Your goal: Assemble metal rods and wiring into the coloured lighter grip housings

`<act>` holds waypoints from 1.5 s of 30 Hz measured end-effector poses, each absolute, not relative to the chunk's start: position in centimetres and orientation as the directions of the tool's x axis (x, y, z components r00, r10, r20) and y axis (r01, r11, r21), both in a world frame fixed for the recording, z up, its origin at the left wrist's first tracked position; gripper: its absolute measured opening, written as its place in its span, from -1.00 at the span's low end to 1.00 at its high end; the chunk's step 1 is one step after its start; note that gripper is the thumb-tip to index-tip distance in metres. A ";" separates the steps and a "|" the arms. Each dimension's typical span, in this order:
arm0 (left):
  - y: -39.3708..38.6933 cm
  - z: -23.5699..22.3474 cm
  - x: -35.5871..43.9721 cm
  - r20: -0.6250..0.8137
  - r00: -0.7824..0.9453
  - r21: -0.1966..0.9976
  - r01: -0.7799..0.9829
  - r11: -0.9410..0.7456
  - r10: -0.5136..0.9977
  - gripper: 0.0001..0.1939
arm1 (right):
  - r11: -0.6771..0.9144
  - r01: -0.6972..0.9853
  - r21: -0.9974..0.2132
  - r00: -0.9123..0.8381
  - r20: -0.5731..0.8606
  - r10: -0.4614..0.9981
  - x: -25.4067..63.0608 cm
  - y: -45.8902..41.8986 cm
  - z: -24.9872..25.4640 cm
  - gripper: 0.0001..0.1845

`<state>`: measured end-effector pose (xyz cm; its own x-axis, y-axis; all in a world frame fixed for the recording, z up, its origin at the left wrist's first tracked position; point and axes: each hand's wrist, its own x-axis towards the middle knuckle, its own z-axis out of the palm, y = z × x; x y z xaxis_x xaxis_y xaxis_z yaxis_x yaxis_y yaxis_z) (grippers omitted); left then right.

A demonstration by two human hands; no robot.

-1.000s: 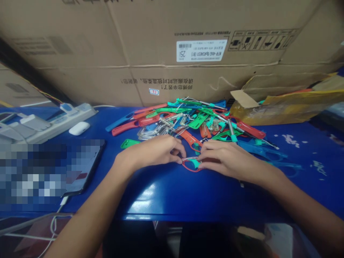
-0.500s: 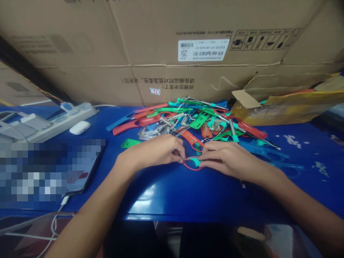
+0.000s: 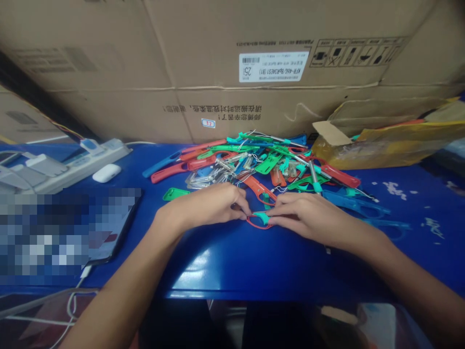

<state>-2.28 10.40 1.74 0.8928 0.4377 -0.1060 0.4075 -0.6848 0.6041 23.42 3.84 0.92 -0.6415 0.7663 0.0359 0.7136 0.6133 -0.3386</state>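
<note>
Between my hands is a red lighter casing (image 3: pixel 258 227), its looped handle end showing low in front. A teal trigger (image 3: pixel 262 218) sits in the loop. My left hand (image 3: pixel 220 204) pinches the loop's left side with thumb and fingertips. The fingers of my right hand (image 3: pixel 303 213) are closed around the casing's right side by the trigger; they hide much of it. Just beyond lies an orange-red casing half (image 3: pixel 257 186). Behind my hands spreads a pile of lighter parts: a red handle (image 3: pixel 169 171), a green casing piece (image 3: pixel 269 163) and metal tubes with white wires.
A large cardboard box (image 3: pixel 203 43) stands behind the blue table (image 3: pixel 225 266). An opened carton (image 3: pixel 378 145) is at the right, near blue clear casings (image 3: pixel 388 225) and white scraps. On the left are a power strip (image 3: pixel 85 162), white earphone case (image 3: pixel 106 173) and phone (image 3: pixel 116 228).
The teal trigger has shifted slightly left and up within the red loop. Both hands keep their grip, almost in the same place; the pile is unchanged.
</note>
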 end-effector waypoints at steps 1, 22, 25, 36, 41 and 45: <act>10.4 1.7 -2.3 -0.108 0.893 0.606 0.408 -0.683 0.437 -0.78 | 0.602 0.717 -0.351 -0.634 0.030 0.773 23.4 3.8 0.9 -0.75; 10.2 3.3 -3.1 -0.187 0.733 0.462 0.653 -0.600 0.653 -0.76 | 0.653 0.684 -0.326 -0.517 0.415 0.749 23.9 4.8 0.1 -0.61; 10.3 3.3 -3.0 -0.062 0.705 0.391 0.668 -0.633 0.706 -0.74 | 0.605 0.736 -0.303 -0.429 0.483 0.764 24.8 5.3 0.7 -0.64; 11.0 4.0 -3.4 0.184 0.523 0.189 0.812 -0.552 0.832 -0.66 | 0.460 0.850 -0.256 -0.281 0.518 0.808 28.0 7.0 1.5 -0.67; 11.2 3.3 -3.4 0.016 0.685 0.274 0.698 -0.662 0.728 -0.66 | 0.364 0.888 -0.282 -0.159 0.553 0.818 29.8 7.5 1.9 -0.67; 11.7 2.7 -3.4 0.088 0.579 0.175 0.792 -0.585 0.811 -0.69 | 0.314 0.889 -0.332 -0.051 0.611 0.790 30.9 7.9 1.7 -0.69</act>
